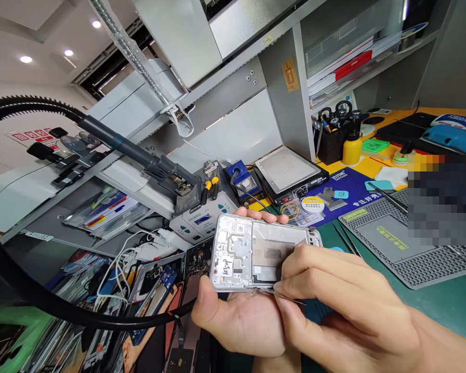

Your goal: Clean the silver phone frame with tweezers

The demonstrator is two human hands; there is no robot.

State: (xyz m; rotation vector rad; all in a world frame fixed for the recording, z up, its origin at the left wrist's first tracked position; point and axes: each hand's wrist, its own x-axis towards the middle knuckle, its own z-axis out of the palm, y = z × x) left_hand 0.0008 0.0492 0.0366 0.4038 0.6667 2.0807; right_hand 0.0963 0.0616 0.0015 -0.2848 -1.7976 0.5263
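A silver phone mid-frame (236, 254) with handwritten marks and a QR label lies across my left hand (252, 321). My left thumb presses near its lower left corner while fingertips curl over the far edge, so the hand is closed around it. From the right comes my right hand (349, 300), its thumb and fingers pinched together at the frame's near long edge. A thin dark strip (295, 299) sticks out from that pinch; whether it is a tool or a part I cannot make out. The right fingers hide part of the frame's right half.
A perforated grey mat (411, 259) lies at the right, with tweezers (347, 241) beside it. Behind stand a heating plate (287, 168), a grey control unit (204, 220) and a yellow bottle (351, 148). Phone parts crowd the lower left, where a black hose (101, 318) loops.
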